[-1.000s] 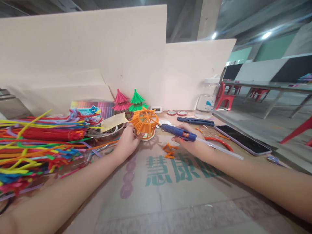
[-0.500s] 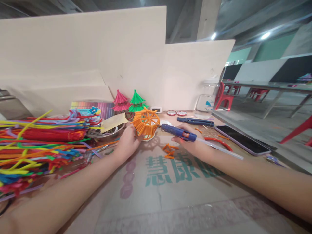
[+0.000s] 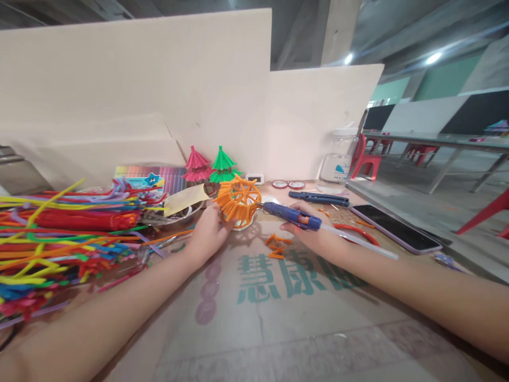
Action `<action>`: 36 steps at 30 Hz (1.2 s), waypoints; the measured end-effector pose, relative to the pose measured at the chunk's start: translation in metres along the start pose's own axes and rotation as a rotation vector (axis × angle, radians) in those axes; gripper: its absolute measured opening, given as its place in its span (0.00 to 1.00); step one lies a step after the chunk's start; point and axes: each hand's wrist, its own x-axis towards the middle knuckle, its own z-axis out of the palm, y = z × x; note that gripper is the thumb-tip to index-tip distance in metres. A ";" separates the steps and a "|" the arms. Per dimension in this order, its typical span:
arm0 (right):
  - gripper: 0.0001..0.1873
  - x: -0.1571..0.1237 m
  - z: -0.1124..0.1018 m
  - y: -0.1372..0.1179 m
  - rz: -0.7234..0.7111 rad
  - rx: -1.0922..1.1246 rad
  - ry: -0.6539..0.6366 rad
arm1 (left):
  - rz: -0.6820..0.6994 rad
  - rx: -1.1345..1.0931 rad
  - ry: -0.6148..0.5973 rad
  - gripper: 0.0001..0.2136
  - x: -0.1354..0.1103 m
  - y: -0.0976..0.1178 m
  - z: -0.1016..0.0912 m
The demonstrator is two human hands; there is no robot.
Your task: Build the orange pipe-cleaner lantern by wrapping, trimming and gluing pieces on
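My left hand (image 3: pixel 210 232) is closed on the left edge of an orange pipe-cleaner frame (image 3: pixel 238 199), a round openwork piece with spokes, tilted towards me. Closed around a blue hot glue gun (image 3: pixel 292 215) is my right hand (image 3: pixel 306 228), its fingers partly hidden behind the tool. The gun's nozzle is at the right rim of the orange frame; whether it touches I cannot tell. A clear glue stick (image 3: pixel 363 245) sticks out of the gun's back end. Below the gun, several short orange pipe-cleaner pieces (image 3: pixel 275 246) lie on the cardboard (image 3: pixel 254 329).
Bundles of coloured pipe cleaners (image 3: pixel 59 239) fill the left side, beside a metal bowl (image 3: pixel 191 216). A pink tree (image 3: pixel 194 165) and a green tree (image 3: pixel 221 165) stand behind. On the right are a blue cutter-like tool (image 3: pixel 318 199), a phone (image 3: pixel 395 227) and a clear bottle (image 3: pixel 336 162).
The glue gun has shifted very slightly at the frame's right rim. Both hands keep their hold, and the rest looks the same.
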 end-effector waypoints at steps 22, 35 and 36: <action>0.12 0.002 0.001 0.000 0.039 -0.076 0.004 | -0.075 -0.075 -0.034 0.17 -0.001 -0.008 0.005; 0.13 0.000 0.001 0.000 -0.004 -0.088 -0.040 | -0.153 -0.069 -0.039 0.18 0.000 -0.004 0.003; 0.13 0.000 0.002 0.001 -0.020 -0.070 -0.054 | -0.170 -0.075 -0.042 0.18 0.000 -0.003 0.003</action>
